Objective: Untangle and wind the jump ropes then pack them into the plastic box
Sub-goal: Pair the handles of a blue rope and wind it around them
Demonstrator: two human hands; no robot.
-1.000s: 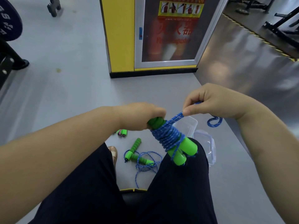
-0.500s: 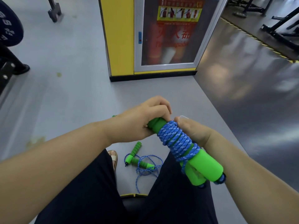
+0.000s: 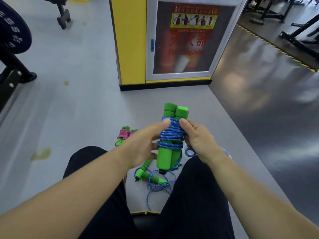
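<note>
I am seeing both hands holding the wound blue jump rope (image 3: 172, 135) upright above the knees. The left hand (image 3: 141, 145) is gripping one side, its thumb lying on the coils. The right hand (image 3: 198, 140) is clamping the other side. A loose blue rope (image 3: 155, 183) and a wound pink rope (image 3: 124, 134) are lying on the floor (image 3: 77, 118) below.

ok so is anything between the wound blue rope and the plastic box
nothing visible does. the left hand and right hand both hold the wound blue rope, and the plastic box shows only as a clear edge just past the right wrist, so its opening can't be checked
</note>
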